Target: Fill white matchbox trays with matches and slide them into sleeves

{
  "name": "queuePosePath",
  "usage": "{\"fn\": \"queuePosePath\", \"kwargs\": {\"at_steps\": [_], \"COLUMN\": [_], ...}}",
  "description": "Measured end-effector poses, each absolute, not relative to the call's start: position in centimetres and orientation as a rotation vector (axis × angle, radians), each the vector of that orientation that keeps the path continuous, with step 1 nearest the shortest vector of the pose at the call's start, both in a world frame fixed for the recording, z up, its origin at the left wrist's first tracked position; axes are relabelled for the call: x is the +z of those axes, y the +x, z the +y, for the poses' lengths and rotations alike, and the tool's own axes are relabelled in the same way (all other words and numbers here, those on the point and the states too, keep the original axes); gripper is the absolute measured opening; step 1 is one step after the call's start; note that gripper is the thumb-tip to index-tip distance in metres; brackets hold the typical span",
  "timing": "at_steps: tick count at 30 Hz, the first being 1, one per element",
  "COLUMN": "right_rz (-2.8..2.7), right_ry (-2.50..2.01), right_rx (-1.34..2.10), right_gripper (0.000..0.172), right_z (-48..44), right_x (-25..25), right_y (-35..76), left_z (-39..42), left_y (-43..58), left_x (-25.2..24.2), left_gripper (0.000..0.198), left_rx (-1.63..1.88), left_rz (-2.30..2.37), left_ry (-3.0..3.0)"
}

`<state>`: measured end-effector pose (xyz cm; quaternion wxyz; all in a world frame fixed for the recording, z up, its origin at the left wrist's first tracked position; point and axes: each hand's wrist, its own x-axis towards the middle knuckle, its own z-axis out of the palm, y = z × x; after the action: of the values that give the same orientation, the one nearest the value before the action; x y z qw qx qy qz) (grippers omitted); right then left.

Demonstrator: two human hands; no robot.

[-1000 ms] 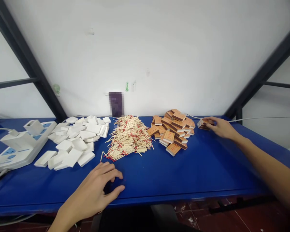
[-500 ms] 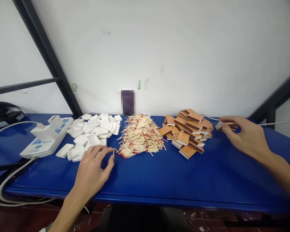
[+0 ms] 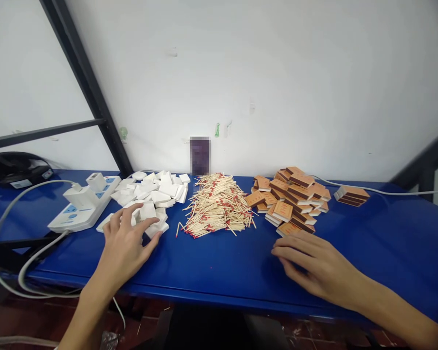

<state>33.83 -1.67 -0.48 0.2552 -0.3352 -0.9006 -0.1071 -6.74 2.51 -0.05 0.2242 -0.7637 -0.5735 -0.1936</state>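
My left hand (image 3: 126, 240) is over the near side of a heap of white matchbox trays (image 3: 164, 187). Its thumb and index finger are apart beside a white tray (image 3: 148, 211), and no firm grip shows. Just above the blue desk, in front of the stacked orange matchbox sleeves (image 3: 282, 210), is my right hand (image 3: 314, 265). Its fingers are loosely stretched, with nothing visible in them. Between the two heaps lies a big pile of red-tipped matches (image 3: 219, 204). One match (image 3: 177, 229) sits at the pile's left edge.
A small block of matchboxes (image 3: 352, 195) stands at the far right, by a white cable (image 3: 387, 193). On the left lies a power strip (image 3: 83, 206) with plugs and cords. A pixelated dark rectangle (image 3: 200, 156) stands against the wall. The blue desk's front edge (image 3: 219, 302) runs below.
My left hand has left the match it was touching and moved left to the white trays. My right hand has come away from the matchbox block, moving left and nearer. The view has shifted slightly.
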Motion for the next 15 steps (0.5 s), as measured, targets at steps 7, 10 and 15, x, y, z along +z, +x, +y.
{"fn": "queuePosePath", "kwargs": {"at_steps": [7,10,15], "right_rz": [-2.537,-2.626,-2.611], "right_ry": [-0.749,-0.851,-0.761], "right_rx": [-0.219,-0.139,-0.071], "right_gripper": [0.019,0.019,0.019], "right_z": [0.1,0.6,2.3], "right_x": [0.5,0.8,0.5], "right_y": [27.8,25.5,23.1], "left_z": [2.8,2.7,1.0], "left_y": [-6.2,-5.9,-3.8], "left_x": [-0.4,0.0,0.7], "left_gripper": [0.023,0.016,0.009], "left_rx": [-0.673,-0.819,-0.978], "left_rz": [-1.466,-1.354,-1.043], "left_ry": [-2.125,-2.121,-2.436]}}
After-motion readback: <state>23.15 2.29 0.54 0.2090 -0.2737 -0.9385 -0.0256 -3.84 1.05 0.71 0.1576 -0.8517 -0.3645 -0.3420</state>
